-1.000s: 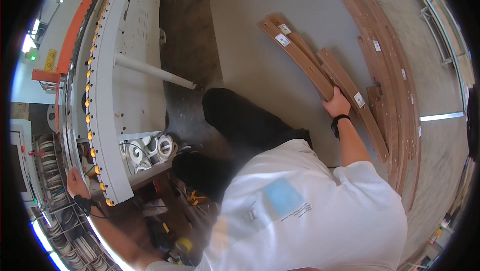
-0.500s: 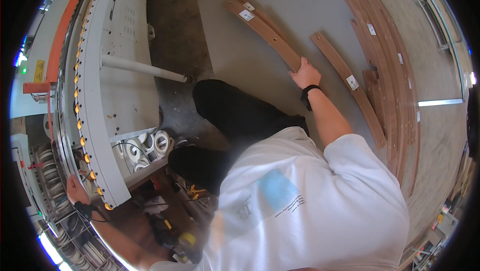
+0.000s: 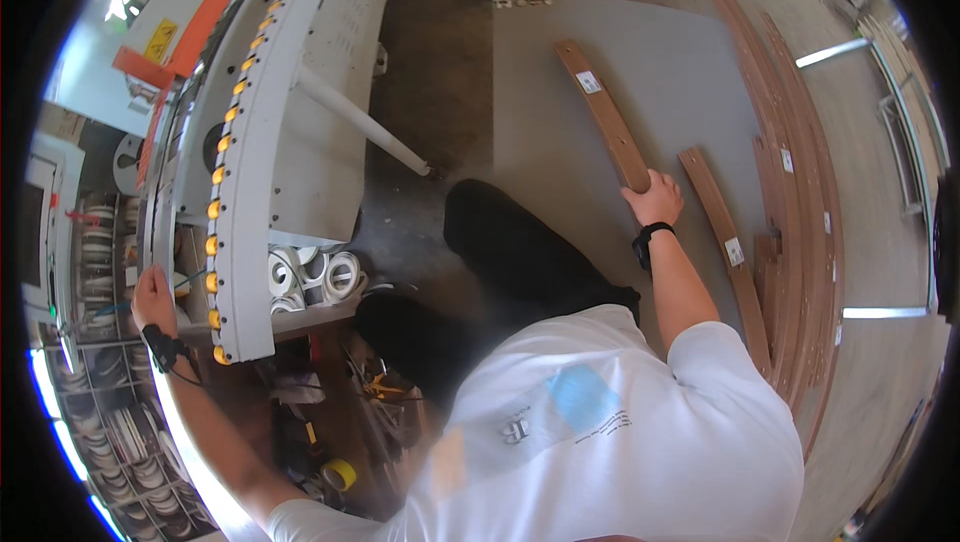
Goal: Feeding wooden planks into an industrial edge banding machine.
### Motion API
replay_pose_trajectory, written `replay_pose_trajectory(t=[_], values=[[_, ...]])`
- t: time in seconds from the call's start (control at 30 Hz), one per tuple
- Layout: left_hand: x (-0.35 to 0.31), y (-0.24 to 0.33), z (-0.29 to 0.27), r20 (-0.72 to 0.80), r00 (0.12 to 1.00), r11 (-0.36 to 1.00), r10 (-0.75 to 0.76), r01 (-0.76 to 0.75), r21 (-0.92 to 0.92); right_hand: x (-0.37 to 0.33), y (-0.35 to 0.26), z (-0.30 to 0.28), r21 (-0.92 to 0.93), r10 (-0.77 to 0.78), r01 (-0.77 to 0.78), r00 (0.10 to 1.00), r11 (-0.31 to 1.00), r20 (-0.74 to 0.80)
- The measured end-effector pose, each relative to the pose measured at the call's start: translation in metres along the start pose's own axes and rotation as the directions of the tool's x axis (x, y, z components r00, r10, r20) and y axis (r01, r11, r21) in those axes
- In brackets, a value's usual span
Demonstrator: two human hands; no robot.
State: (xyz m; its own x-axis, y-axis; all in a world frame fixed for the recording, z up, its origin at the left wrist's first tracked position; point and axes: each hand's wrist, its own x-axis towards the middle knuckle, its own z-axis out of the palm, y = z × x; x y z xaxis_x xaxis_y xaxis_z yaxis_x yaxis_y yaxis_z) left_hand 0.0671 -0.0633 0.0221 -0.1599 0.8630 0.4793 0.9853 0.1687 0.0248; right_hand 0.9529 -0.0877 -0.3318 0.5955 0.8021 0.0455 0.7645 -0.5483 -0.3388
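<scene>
My right hand (image 3: 656, 200) is closed round the near end of a curved brown wooden strip (image 3: 608, 122). This strip has a white label and small holes, and its far end points away from me over a grey board (image 3: 540, 92). On the left, my left hand (image 3: 153, 304) is at the machine's metal edge rail (image 3: 160, 212), its fingers drawn together. What they grip, if anything, is hidden. Another curved strip (image 3: 718, 217), also labelled, lies on the board just right of my right hand.
More long brown strips (image 3: 800, 182) are stacked along the board's right side. A grey machine with a row of yellow rollers (image 3: 229, 115) stands on the left. White rolls (image 3: 343, 277) sit on its lower shelf. Racks of coiled banding (image 3: 130, 432) are at the far left.
My view has turned left, so most things sit further right. The held strip's far end has swung; a second strip that showed beside it is no longer seen separately. The left hand stays at the rail.
</scene>
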Motion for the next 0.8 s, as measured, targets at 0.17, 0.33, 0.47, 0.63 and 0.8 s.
replay_pose_trajectory(t=[0.17,0.33,0.47,0.63,0.8], values=[[-0.003,0.022,-0.011,-0.004,1.0,0.995,0.002,-0.002,0.096,-0.008,-0.013,-0.031,0.021,-0.044,0.046,0.995,0.999,-0.089],[0.003,0.047,-0.017,-0.079,0.996,0.999,0.042,-0.04,0.027,-0.002,-0.024,-0.048,0.663,-0.07,0.199,0.974,0.722,-0.216],[-0.004,0.073,-0.037,-0.21,0.965,0.976,0.158,-0.185,-0.112,-0.004,-0.099,-0.136,0.898,-0.213,0.265,0.957,0.351,-0.199],[-0.052,0.22,-0.059,-0.226,0.944,0.883,0.239,-0.308,-0.355,-0.019,-0.154,-0.183,0.729,-0.489,0.446,0.854,0.519,-0.175],[-0.098,0.355,-0.067,-0.172,0.72,0.637,0.673,-0.682,-0.359,-0.067,-0.204,-0.174,0.864,-0.599,0.495,0.721,0.095,-0.348]])
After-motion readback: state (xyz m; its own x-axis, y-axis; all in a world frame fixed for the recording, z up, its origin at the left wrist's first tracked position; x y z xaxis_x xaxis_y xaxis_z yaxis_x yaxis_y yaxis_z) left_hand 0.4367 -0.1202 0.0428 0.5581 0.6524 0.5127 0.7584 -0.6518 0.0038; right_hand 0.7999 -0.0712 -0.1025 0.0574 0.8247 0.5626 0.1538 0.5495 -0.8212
